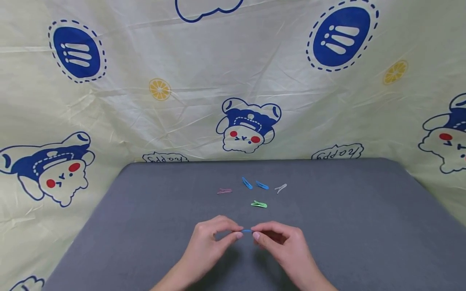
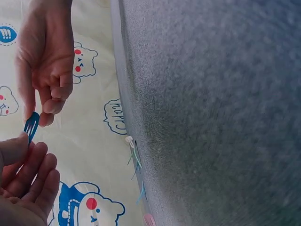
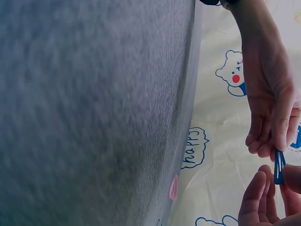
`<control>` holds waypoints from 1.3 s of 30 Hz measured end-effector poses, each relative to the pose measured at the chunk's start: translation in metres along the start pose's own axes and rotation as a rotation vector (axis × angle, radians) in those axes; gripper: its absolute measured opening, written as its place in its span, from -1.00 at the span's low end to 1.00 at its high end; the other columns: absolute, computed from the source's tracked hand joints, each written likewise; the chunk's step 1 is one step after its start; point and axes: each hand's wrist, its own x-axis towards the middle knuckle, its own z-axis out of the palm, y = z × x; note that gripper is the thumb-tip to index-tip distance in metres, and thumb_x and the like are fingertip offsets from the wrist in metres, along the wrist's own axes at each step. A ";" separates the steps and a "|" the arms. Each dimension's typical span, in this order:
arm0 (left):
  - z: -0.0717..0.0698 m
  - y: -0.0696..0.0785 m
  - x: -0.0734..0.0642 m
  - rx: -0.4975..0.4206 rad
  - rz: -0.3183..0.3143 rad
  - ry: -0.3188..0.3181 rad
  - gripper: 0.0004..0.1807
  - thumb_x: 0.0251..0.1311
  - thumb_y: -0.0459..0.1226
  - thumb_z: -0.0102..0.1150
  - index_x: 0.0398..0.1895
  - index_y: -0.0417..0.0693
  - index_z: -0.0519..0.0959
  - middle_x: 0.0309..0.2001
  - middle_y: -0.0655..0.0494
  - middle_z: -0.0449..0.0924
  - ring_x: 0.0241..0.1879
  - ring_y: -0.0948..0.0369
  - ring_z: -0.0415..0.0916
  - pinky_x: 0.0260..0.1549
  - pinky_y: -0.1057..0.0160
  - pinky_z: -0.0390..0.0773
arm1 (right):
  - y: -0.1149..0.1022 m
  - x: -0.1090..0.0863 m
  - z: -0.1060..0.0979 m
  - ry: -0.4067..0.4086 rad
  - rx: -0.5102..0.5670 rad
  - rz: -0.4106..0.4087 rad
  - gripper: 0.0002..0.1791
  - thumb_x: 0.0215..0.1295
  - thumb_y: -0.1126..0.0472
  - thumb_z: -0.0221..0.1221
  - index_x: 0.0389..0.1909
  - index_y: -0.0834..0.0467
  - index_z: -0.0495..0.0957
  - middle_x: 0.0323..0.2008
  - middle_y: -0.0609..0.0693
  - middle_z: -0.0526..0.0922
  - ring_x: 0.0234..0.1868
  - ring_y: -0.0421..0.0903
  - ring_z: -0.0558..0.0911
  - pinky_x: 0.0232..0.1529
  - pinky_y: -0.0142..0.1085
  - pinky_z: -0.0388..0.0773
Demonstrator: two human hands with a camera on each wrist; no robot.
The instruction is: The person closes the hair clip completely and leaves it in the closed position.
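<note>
Between my two hands, a blue snap hair clip [image 1: 247, 230] is held up over the grey table. My left hand [image 1: 214, 238] pinches one end between thumb and fingertips. The other end is pinched by my right hand [image 1: 284, 244]. Seen from the left wrist, the blue hair clip [image 2: 31, 126] shows its slotted frame. In the right wrist view the same clip [image 3: 279, 169] stands nearly upright between the thumbs and fingers. Beyond the hands lies a green hair clip [image 1: 259, 204], its arms spread apart.
Farther back on the grey table [image 1: 145, 226] lie two blue hair clips, one [image 1: 247, 183] left of the other [image 1: 262, 185]. A pink clip [image 1: 224, 190] lies to their left, a whitish clip [image 1: 281, 188] to their right. A printed cloth [image 1: 204, 60] hangs behind the table.
</note>
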 end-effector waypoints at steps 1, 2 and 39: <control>-0.001 0.001 0.001 -0.006 -0.026 -0.011 -0.85 0.10 -0.35 0.42 -0.25 0.01 0.74 -0.30 0.27 0.69 -0.27 0.32 0.62 -0.22 0.28 0.59 | 0.000 0.001 0.000 -0.004 -0.010 -0.005 -0.84 0.22 0.18 0.35 -0.20 0.13 0.72 -0.32 0.10 0.70 -0.29 0.02 0.68 -0.19 -0.24 0.63; -0.002 0.002 0.002 -0.011 -0.055 -0.021 -0.85 0.11 -0.34 0.41 -0.25 0.04 0.74 -0.29 0.29 0.69 -0.26 0.33 0.61 -0.21 0.26 0.60 | -0.001 0.003 -0.001 -0.010 -0.017 -0.015 -0.85 0.22 0.18 0.35 -0.20 0.11 0.72 -0.31 0.09 0.71 -0.28 0.03 0.68 -0.19 -0.25 0.63; -0.036 -0.045 0.029 0.048 -0.454 -0.272 -0.95 0.18 -0.32 0.36 -0.31 -0.01 0.74 -0.39 0.31 0.67 -0.36 0.29 0.58 -0.36 0.28 0.58 | 0.014 0.073 0.008 -0.281 -0.408 -0.133 -0.85 0.26 0.26 0.32 -0.17 0.03 0.69 -0.31 -0.20 0.67 -0.30 -0.20 0.62 -0.25 -0.32 0.60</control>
